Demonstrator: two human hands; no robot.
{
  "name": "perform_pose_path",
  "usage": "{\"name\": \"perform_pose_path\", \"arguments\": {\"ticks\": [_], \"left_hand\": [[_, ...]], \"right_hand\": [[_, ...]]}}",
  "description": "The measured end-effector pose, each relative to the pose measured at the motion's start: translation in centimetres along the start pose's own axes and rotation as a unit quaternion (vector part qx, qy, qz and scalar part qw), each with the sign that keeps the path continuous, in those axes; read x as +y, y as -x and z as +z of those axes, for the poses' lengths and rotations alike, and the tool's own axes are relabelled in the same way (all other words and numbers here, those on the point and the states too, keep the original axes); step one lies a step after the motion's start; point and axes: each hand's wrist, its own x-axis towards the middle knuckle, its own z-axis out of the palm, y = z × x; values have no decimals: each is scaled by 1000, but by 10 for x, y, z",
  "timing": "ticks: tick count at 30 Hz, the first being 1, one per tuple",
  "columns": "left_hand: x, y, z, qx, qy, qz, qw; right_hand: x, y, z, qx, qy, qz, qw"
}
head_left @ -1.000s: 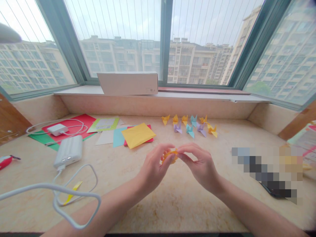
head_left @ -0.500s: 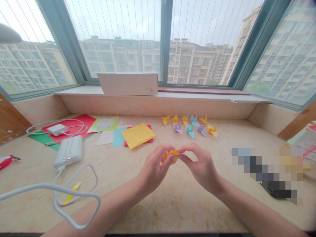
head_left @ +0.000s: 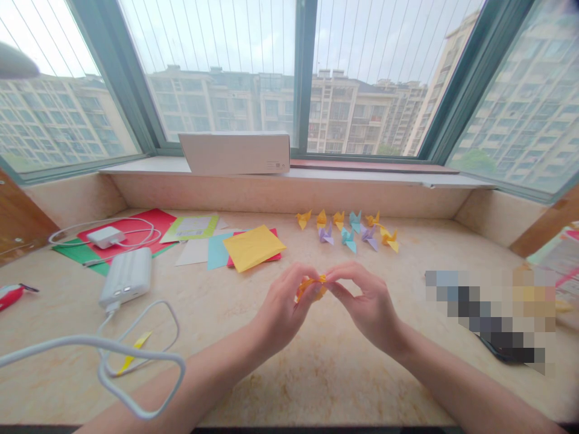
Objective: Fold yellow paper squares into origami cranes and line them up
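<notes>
A small folded piece of orange origami paper (head_left: 318, 290) is held up between my two hands, above the middle of the countertop. My left hand (head_left: 289, 298) is closed round its left side, and the fingers cover much of it. With thumb and forefinger pressed together, my right hand (head_left: 364, 297) pinches its upper right end. Beyond the hands stand several folded paper cranes in two loose rows: orange ones such as this crane (head_left: 390, 240), light blue ones such as this crane (head_left: 348, 240), and purple ones such as this crane (head_left: 325, 235).
Left of the cranes lies a stack of coloured paper with a yellow sheet (head_left: 254, 248) on top. A white power bank (head_left: 126, 277) with a looping white cable (head_left: 136, 343) is at the left. A blurred-out dark object (head_left: 493, 325) lies right. A white box (head_left: 235, 154) stands on the windowsill.
Both hands stay in nearly the same place. The right fingertips have shifted very slightly left on the orange paper.
</notes>
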Motion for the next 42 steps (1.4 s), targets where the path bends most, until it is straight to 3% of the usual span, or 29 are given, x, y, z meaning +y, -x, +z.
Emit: {"name": "perform_pose_path", "arguments": {"ticks": [16, 30, 42], "left_hand": [[2, -1, 0, 7, 14, -35, 999], [3, -3, -1, 16, 16, -30, 999], [5, -3, -2, 39, -4, -38, 999]], "right_hand": [[-4, -2, -2, -14, 7, -29, 999], [-4, 5, 8, 53, -54, 117, 990], [-12, 0, 10, 59, -131, 190, 971]]}}
